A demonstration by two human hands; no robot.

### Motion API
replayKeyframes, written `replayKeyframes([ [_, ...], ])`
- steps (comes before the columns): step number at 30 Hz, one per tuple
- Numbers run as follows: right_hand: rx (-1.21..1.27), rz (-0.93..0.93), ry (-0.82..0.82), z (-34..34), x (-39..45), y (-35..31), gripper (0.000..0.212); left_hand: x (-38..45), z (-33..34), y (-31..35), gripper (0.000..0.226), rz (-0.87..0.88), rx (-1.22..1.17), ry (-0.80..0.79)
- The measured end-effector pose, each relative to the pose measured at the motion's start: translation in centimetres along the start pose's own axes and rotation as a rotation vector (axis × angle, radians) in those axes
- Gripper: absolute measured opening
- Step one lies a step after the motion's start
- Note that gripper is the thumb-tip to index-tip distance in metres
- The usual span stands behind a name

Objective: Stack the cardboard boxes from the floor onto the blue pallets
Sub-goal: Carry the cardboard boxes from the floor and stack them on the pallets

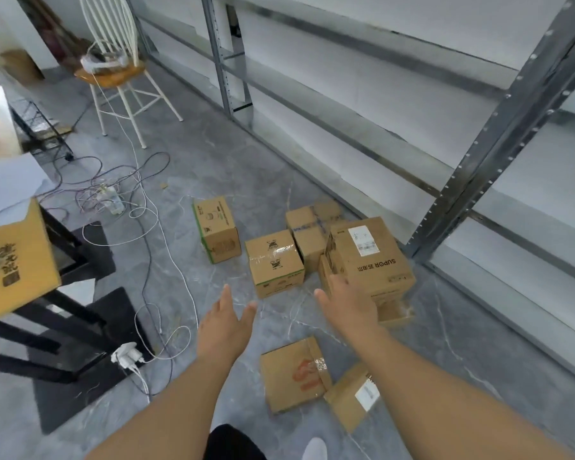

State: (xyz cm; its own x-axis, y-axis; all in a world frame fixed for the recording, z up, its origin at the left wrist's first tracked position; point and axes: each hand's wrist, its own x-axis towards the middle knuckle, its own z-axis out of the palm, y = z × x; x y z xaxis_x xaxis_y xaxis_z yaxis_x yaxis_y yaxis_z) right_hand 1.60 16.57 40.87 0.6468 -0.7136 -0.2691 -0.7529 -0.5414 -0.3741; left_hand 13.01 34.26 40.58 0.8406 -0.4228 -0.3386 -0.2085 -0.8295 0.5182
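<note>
1. While both arms reach out over the floor, left hand (pixel 224 322) and right hand (pixel 346 302) have fingers spread, holding nothing.
2. Right hand is in front of the SUPOR box (pixel 372 257), contact unclear.
3. Taped box (pixel 274 262) sits far of the left hand, apart from it.
4. Green-edged box (pixel 216 229) far left; flat box (pixel 294 373) near, by the right forearm.
5. Metal shelving (pixel 498 134) on the right.

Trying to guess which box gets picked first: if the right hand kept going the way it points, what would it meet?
Most likely the SUPOR box; the right hand, fingers straight, already overlaps its near lower corner, though depth is unclear.
</note>
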Motion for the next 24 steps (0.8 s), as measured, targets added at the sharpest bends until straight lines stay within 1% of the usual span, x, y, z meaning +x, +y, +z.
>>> replayKeyframes([
  [5,0.03,0.071,-0.043,1.1,6.4,-0.7,0.038,6.7,0.6,0.4,0.072,-0.029,0.003,-0.068],
  [9,0.063,0.174,-0.074,2.3,11.9,-1.2,0.048,13.9,2.2,1.8,0.073,-0.016,-0.024,-0.173],
  [13,0.077,0.291,-0.121,4.1,17.4,-1.5,0.048,21.5,3.7,2.6,0.071,-0.006,-0.068,-0.26],
  [19,0.076,0.371,-0.249,10.2,27.6,-1.6,0.054,33.0,6.4,-0.3,0.074,-0.108,-0.082,-0.299],
  [24,0.088,0.405,-0.322,17.7,35.7,0.5,0.065,41.5,11.9,-4.6,0.075,-0.183,-0.038,-0.324],
])
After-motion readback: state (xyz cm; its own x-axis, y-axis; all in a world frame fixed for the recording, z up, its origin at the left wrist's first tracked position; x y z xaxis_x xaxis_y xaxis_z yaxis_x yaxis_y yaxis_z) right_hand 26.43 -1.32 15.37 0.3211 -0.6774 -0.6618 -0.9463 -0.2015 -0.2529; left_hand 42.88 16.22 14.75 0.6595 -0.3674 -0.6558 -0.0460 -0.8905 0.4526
